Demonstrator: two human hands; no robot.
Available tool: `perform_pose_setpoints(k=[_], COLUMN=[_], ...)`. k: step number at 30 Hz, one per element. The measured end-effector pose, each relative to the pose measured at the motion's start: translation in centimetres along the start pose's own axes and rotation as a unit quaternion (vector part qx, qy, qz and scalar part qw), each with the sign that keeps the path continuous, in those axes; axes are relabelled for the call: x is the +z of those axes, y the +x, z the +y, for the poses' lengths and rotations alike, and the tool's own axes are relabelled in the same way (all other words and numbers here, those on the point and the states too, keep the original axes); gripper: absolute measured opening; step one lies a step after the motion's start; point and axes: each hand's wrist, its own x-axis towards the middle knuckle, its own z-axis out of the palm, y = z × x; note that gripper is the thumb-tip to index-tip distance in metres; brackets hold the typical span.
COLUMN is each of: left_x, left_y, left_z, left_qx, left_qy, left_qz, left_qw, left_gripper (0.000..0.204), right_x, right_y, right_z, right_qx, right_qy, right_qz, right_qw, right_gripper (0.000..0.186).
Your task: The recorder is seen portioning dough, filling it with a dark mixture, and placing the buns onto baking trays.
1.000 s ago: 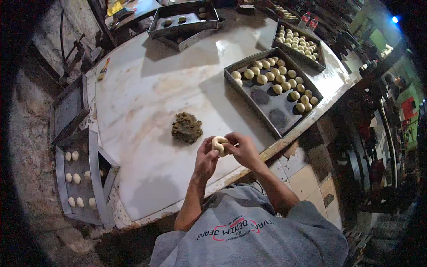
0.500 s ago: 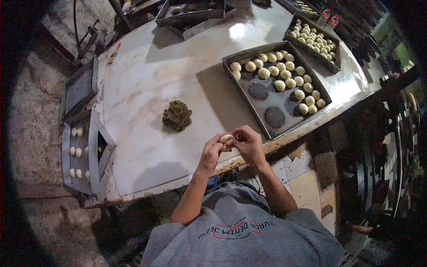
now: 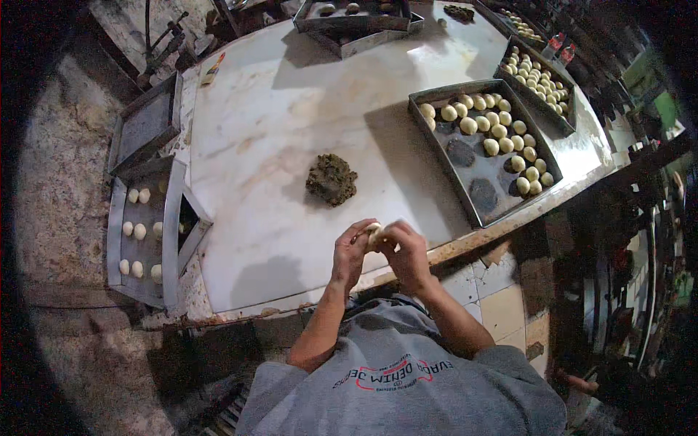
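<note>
**Soft dough piece (image 3: 374, 230) held just nearer than the crumbly dark lump (image 3: 331, 180)**

Slightly right of the lump, the fingers of the left hand (image 3: 350, 253) curl around the dough piece; those of the right hand (image 3: 408, 254), blurred, pinch narrowly at it. The worktop (image 3: 269, 145) has its chipped edge nearer than the lump; smooth veined surface spreads left and beyond. Right of the lump, a metal tray (image 3: 456, 184) walls in round dough balls (image 3: 491, 147). Nearest, red and dark lettering marks a grey shirt (image 3: 407, 403).

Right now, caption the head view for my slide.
Left hand and right hand handle pale dough, dark clump on the table beyond.
</note>
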Motion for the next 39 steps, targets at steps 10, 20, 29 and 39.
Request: perform_pose_setpoints(k=[10, 20, 29, 39], left_x=[-4.1, -1.3, -5.7, -3.6], left_y=[-3.3, -2.4, 2.8, 3.0], left_z=[1.1, 0.1, 1.9, -0.1], left_qx=[0.064, 0.058, 0.06, 0.045], left_qy=[0.062, 0.024, 0.01, -0.019], left_qz=[-0.013, -0.075, 0.122, 0.155], left_qw=[0.996, 0.995, 0.991, 0.987], left_gripper=[0.06, 0.074, 0.059, 0.054], right_x=[7.5, 6.5, -1.0, -2.4], right_y=[1.5, 0.9, 9.9, 2.8], right_z=[-0.7, 6.4, 14.1, 14.4], right_qx=[0.221, 0.147, -0.016, -0.129], right_qy=[0.039, -0.148, -0.308, -0.297], right_qz=[0.112, 0.162, 0.13, -0.083], right_qw=[0.968, 0.964, 0.942, 0.942], right_gripper=[0.024, 0.054, 0.027, 0.018])
